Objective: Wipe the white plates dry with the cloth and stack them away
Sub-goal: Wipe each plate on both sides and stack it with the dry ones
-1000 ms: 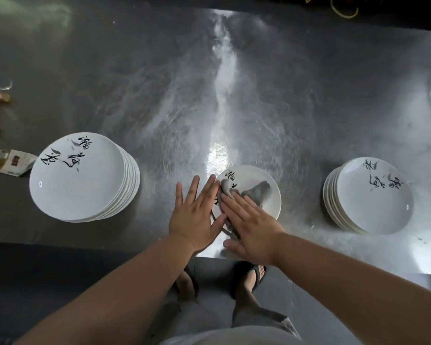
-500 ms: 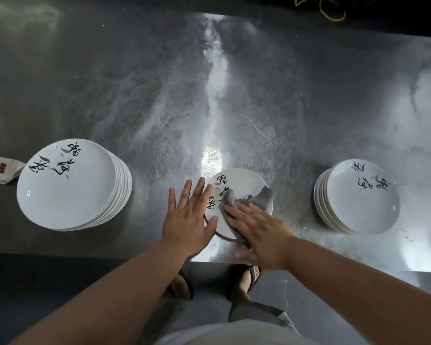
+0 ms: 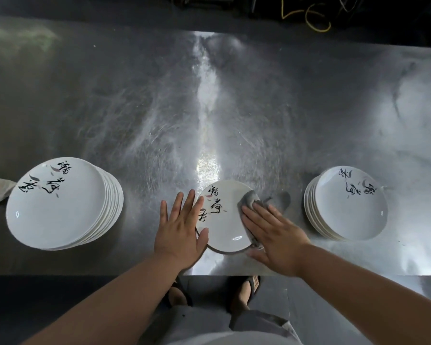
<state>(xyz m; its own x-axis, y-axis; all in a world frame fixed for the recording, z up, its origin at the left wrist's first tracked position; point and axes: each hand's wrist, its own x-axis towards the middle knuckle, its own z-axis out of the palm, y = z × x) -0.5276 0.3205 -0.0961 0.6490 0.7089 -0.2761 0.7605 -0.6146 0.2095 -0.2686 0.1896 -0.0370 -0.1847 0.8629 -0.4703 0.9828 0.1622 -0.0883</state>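
Plate (image 3: 226, 229) under cloth (image 3: 251, 199), right hand (image 3: 276, 236)

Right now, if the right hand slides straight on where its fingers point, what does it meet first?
The right hand meets the grey cloth bunched at its fingertips, then the painted face of the middle plate; beyond, perhaps the left hand at the rim.

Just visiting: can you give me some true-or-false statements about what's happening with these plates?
1. The right hand presses a crumpled grey cloth onto the single white plate with black brush lettering. True.
2. The left hand is lifting a plate off a pile. False: it lies flat, fingers straight, at the single white plate's left edge.
3. A left stack and a right stack of white plates flank it on the scratched steel table. True.
4. The right stack is taller. False: the left stack looks taller.
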